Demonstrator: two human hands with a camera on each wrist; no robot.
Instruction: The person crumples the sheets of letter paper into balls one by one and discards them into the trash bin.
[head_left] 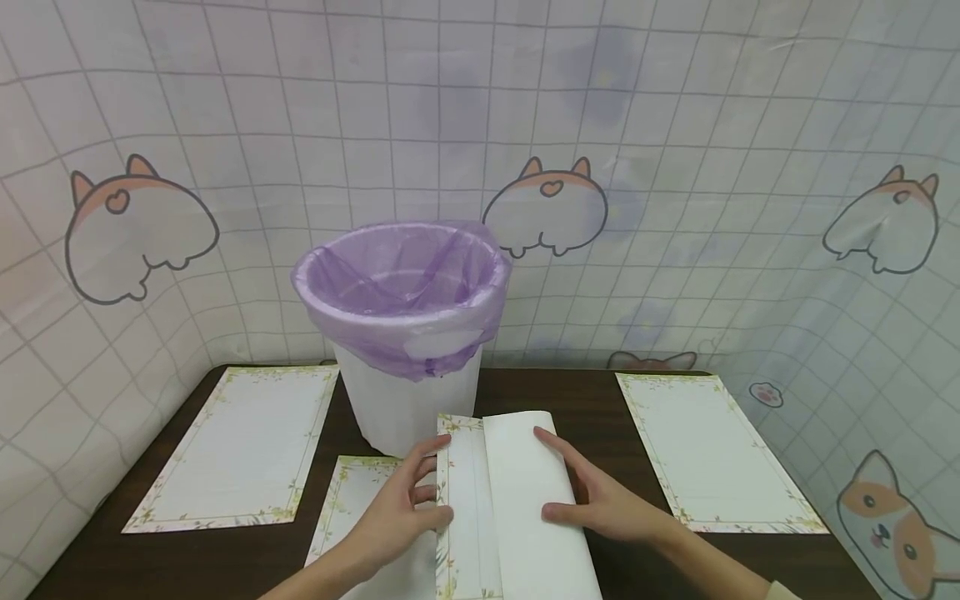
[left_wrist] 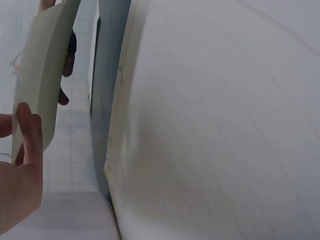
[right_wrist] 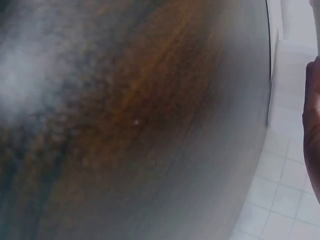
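Observation:
A sheet of floral-bordered letter paper [head_left: 528, 517] is held up off the table between both hands, its right part folded over toward the left so the plain back shows. My left hand [head_left: 397, 508] pinches its left edge, thumb in front. My right hand [head_left: 607, 500] grips the folded right edge, thumb and a finger on the front and the rest behind. In the left wrist view the paper [left_wrist: 45, 75] stands raised above another sheet, with the left hand [left_wrist: 27, 170] at its lower end. Only a strip of the right hand [right_wrist: 312, 130] shows in the right wrist view.
A white bin [head_left: 412, 400] lined with a purple bag [head_left: 405, 333] stands behind the held paper. Flat sheets lie at the left [head_left: 232, 450], at the right [head_left: 720, 450] and partly under the left hand [head_left: 348, 500]. A patterned cloth [head_left: 675, 167] encloses the dark table [head_left: 555, 392].

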